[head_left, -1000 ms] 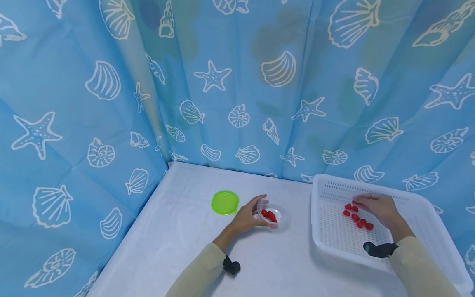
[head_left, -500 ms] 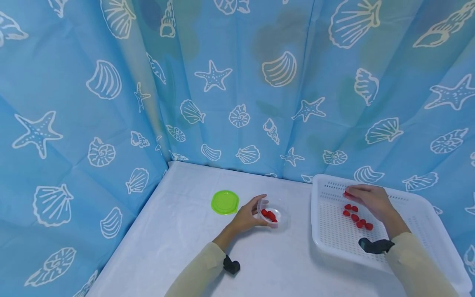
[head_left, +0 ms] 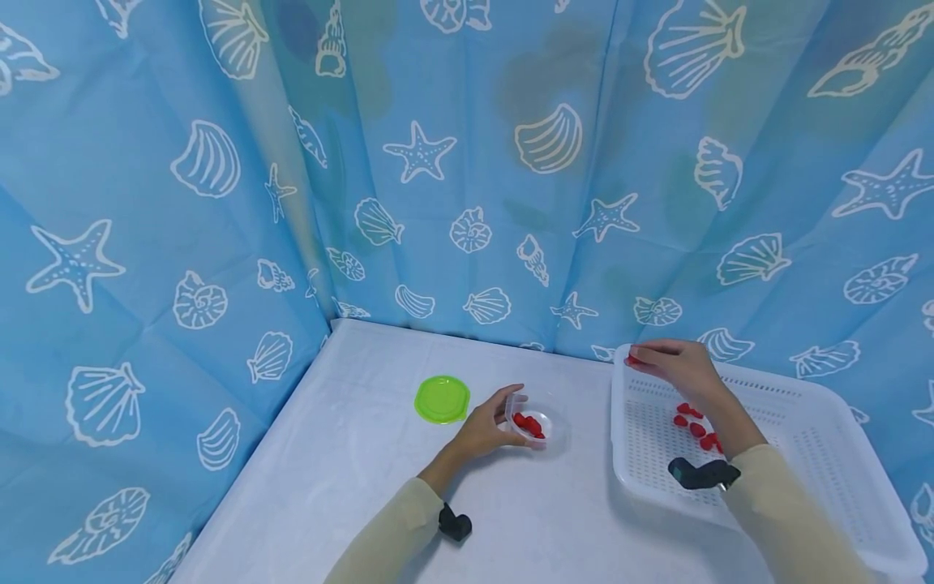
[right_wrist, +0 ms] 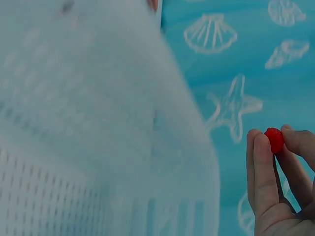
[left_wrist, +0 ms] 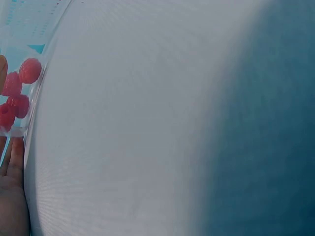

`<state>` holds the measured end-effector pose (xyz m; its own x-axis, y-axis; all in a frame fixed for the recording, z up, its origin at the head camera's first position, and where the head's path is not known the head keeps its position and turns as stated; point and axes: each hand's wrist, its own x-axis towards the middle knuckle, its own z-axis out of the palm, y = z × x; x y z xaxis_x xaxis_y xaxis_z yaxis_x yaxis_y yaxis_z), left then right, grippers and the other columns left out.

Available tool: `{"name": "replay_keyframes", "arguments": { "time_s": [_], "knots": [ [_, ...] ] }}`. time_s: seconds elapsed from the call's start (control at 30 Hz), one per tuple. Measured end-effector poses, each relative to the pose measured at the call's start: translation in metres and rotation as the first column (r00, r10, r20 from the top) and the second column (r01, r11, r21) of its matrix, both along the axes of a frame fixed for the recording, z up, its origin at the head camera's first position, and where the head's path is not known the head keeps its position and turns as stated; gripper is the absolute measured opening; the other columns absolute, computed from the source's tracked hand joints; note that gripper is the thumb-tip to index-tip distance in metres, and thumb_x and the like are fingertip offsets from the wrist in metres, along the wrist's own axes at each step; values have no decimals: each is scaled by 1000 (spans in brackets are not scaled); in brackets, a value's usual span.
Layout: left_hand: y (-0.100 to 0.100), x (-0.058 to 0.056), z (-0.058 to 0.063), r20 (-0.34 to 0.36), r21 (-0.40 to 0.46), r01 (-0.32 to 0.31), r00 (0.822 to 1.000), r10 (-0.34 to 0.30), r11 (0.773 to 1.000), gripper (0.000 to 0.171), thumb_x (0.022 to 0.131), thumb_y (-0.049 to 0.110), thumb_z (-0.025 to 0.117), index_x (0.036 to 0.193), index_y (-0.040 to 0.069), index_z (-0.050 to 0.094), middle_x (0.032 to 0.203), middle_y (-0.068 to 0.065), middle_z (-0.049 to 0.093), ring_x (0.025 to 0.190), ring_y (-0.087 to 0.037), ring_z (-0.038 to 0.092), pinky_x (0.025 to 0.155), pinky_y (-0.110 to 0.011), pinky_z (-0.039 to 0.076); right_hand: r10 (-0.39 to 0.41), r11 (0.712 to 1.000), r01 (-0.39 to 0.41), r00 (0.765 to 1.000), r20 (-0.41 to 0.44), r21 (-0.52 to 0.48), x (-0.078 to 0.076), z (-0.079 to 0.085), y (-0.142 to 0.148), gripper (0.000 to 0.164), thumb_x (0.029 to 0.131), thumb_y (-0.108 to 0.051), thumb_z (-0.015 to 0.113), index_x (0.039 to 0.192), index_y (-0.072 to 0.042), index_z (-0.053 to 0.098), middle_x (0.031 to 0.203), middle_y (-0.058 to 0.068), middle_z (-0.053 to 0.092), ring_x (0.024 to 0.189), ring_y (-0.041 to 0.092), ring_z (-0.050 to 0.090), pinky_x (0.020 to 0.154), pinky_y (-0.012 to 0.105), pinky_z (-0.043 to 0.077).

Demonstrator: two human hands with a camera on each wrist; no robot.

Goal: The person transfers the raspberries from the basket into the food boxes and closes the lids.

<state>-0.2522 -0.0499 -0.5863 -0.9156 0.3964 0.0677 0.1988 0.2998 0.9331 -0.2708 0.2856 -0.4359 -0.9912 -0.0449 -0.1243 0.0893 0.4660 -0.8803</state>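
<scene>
My right hand (head_left: 683, 371) pinches a single raspberry (right_wrist: 274, 140) between thumb and fingertips, above the far left corner of the white plastic basket (head_left: 660, 485). Several more raspberries (head_left: 697, 430) lie on the basket's floor below that forearm, partly hidden by it. On the table my left hand (head_left: 490, 424) holds a small clear container (head_left: 558, 426), thumb on the near side and fingers round the far side. Several raspberries (left_wrist: 18, 104) are inside it, gathered at its left in the head view. The left wrist view catches only the edge of the hand and container.
A bright green round lid (head_left: 442, 399) lies flat on the white-covered table (head_left: 365, 454), left of the container. The basket's raised rim stands at the right. Blue curtains (head_left: 467, 162) with white shell prints hang behind the table and at its left.
My right hand has lifted a raspberry from among the others and carried it left and up to the basket's far left rim. The left hand and container have stayed put.
</scene>
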Motion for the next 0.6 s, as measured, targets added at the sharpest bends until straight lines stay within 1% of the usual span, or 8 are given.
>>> {"name": "replay_keyframes", "arguments": {
  "time_s": [0.13,0.23,0.43,0.5,0.6],
  "knots": [
    [0,0,0,-10,8,7,1000,-7,1000,91,74,25,86,150,30,37,137,13,53,131,-19,47,99,-33,47,42,998,-43,999,-8,-54,2,7,-28,58,91,-38,68,134,-1,56,130,21,58,115,29,61,91,31,49],
    [0,0,2,-15,11,9,1000,-9,1000,91,74,26,86,150,30,37,137,12,53,132,-19,47,100,-34,47,65,995,-64,998,0,-75,0,6,-49,53,90,-35,70,130,-2,60,125,19,62,109,26,65,92,34,50],
    [0,-1,3,-17,7,-4,1000,4,1000,91,73,29,87,150,30,37,136,14,53,132,-18,46,101,-35,46,115,989,-112,993,30,-93,-5,-4,-83,44,89,-33,73,123,-5,66,117,13,67,103,24,68,89,35,52],
    [0,-1,2,-14,4,-5,1000,5,1000,91,73,29,86,150,31,37,135,15,54,132,-17,46,101,-35,46,133,988,-129,990,46,-87,-5,-8,-91,44,88,-32,73,122,-4,66,115,13,68,102,24,68,88,35,53],
    [1,-1,1,-2,-2,-5,1000,5,1000,91,73,31,87,150,32,37,135,18,53,131,-15,46,101,-34,45,138,989,-133,987,78,-65,-6,-13,-100,42,88,-30,73,121,-3,67,112,12,69,99,23,69,88,35,53]
  ]
}}
